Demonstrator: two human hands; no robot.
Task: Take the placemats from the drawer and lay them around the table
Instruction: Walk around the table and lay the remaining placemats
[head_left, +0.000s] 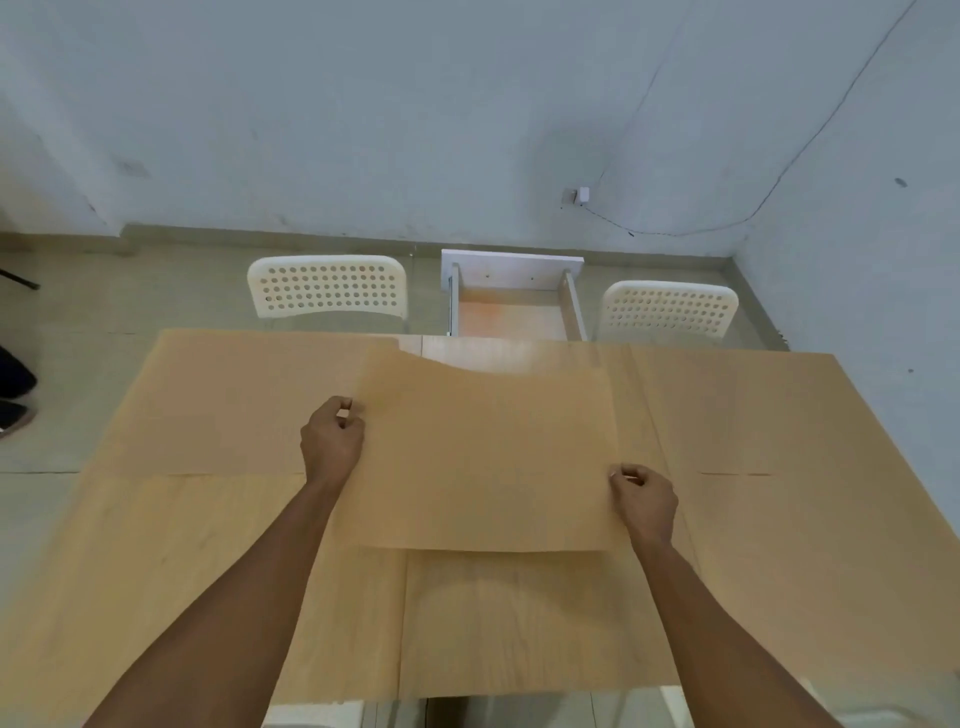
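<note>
Now both hands pinch one thin tan rectangular placemat (483, 452), left hand (332, 441) and right hand (644, 501) at opposite edges (far edge sagging); lower it flat, squared between them.

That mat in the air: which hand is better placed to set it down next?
Probably the left hand: it grips the placemat farther across the table, while the right hand pinches the edge nearer the person.

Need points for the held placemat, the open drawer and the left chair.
held placemat (488, 457): head view, middle of the sheet between the hands.
open drawer (506, 317): head view, bare bottom panel inside.
left chair (327, 286): head view, middle of the perforated backrest.
</note>
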